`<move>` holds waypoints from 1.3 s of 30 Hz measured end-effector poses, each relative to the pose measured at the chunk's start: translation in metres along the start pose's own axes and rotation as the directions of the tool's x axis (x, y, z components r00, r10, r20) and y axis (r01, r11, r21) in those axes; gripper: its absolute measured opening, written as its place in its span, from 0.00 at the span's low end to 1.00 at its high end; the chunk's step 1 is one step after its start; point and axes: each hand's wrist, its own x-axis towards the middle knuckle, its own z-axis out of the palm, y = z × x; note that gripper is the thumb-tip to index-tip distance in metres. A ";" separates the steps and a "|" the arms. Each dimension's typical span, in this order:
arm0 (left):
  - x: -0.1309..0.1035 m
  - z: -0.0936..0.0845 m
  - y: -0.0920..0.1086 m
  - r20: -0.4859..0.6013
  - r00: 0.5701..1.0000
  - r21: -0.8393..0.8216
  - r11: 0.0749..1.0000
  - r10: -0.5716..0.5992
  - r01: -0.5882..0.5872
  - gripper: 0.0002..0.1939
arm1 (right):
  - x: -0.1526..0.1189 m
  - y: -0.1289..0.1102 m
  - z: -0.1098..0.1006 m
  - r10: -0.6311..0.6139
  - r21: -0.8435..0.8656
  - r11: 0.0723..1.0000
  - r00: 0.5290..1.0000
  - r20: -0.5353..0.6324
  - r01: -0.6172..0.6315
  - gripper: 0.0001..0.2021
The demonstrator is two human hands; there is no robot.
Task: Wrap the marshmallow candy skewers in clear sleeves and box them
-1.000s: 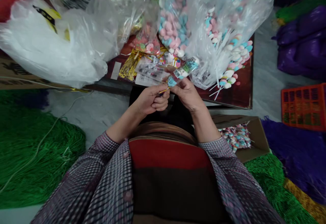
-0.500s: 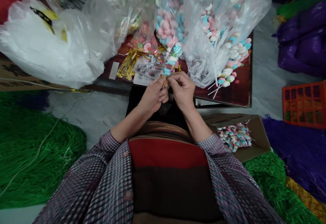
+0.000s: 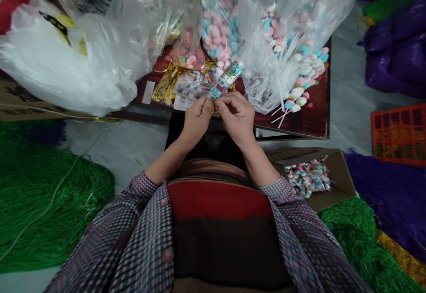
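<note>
A wrapped marshmallow pop (image 3: 228, 75) stands tilted to the right above my fingertips, in a clear sleeve with printing on it. My left hand (image 3: 197, 119) pinches the gathered bottom of the sleeve. My right hand (image 3: 238, 116) pinches the same spot from the other side, thumb and forefinger together. A bit of gold tie shows just below the fingertips; most of it is hidden. Behind my left hand lie printed clear sleeves (image 3: 190, 89) and a bunch of gold twist ties (image 3: 163, 91). Unwrapped marshmallow pops (image 3: 310, 72) on white sticks are piled to the right.
Bags of pink and blue marshmallows (image 3: 218, 35) line the back of the dark red table (image 3: 316, 120). A white plastic bag (image 3: 66, 75) fills the left. Below right, a cardboard box (image 3: 344, 182) holds wrapped pops. Green strands (image 3: 49, 204) and an orange crate (image 3: 397, 133) are around.
The pop has turned, so its printed side now shows, and it leans further right. My left hand has rolled, its fingers now curled under. Both hands stay at the sleeve's gathered bottom.
</note>
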 end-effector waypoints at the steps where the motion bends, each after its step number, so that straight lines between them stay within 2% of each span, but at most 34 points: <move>1: 0.000 -0.001 -0.002 0.007 0.999 0.014 0.999 0.033 -0.033 0.17 | 0.000 -0.001 0.000 -0.003 -0.005 1.000 1.000 -0.010 0.003 0.09; 5: 0.002 -0.003 0.001 0.069 0.987 0.055 0.988 0.142 -0.146 0.10 | -0.001 -0.006 -0.002 -0.031 -0.062 0.998 0.999 -0.033 0.029 0.07; 9: 0.007 0.000 0.026 0.130 0.980 -0.122 0.983 0.150 -0.134 0.06 | -0.004 -0.010 -0.003 -0.053 -0.096 0.994 0.999 0.007 0.053 0.06; 12: 0.001 0.001 0.050 0.145 0.969 -0.271 0.950 0.199 -0.154 0.17 | -0.006 -0.008 -0.004 -0.083 -0.099 0.992 0.997 -0.006 0.082 0.06; 14: -0.008 0.000 0.058 0.092 0.966 -0.243 0.946 0.240 -0.212 0.24 | -0.004 -0.006 -0.006 -0.105 -0.118 0.988 0.993 -0.054 0.098 0.06; 17: -0.022 -0.004 0.051 0.080 0.975 -0.065 0.977 0.210 -0.205 0.32 | 0.003 -0.007 -0.013 -0.129 -0.169 0.980 0.984 -0.126 0.106 0.06; 21: -0.023 -0.003 0.034 0.192 0.978 0.062 0.994 0.077 -0.090 0.33 | 0.006 -0.024 -0.018 -0.147 -0.169 0.978 0.978 -0.147 0.121 0.08; 24: -0.012 0.001 0.039 0.261 0.965 -0.040 0.999 0.005 0.005 0.40 | -0.001 -0.035 -0.016 -0.107 -0.122 0.988 0.992 -0.064 0.099 0.09; 26: -0.006 0.001 0.049 0.237 0.971 -0.169 0.985 0.015 0.026 0.43 | -0.006 -0.037 -0.014 -0.089 -0.075 0.993 0.996 0.000 0.089 0.08; 29: -0.006 -0.006 0.060 0.190 0.981 -0.196 0.978 -0.027 0.064 0.42 | -0.008 -0.032 -0.015 -0.076 -0.019 0.997 0.997 0.017 0.077 0.08; 32: -0.011 -0.012 0.054 0.269 0.957 -0.021 0.992 -0.112 0.122 0.40 | -0.004 -0.028 -0.020 -0.048 -0.025 0.999 0.998 -0.028 0.047 0.08; 34: -0.011 -0.011 0.044 0.314 0.939 0.035 0.991 -0.137 0.133 0.35 | -0.003 -0.029 -0.021 -0.045 -0.039 0.998 0.998 -0.052 0.043 0.07; 37: -0.007 -0.005 0.032 0.287 0.949 -0.044 0.988 -0.129 0.148 0.30 | -0.006 -0.027 -0.019 -0.055 -0.016 0.998 0.998 -0.042 0.054 0.05; 39: -0.004 -0.003 0.030 0.259 0.962 -0.117 0.986 -0.082 0.116 0.27 | -0.010 -0.023 -0.016 -0.047 0.026 0.999 0.999 -0.024 0.048 0.05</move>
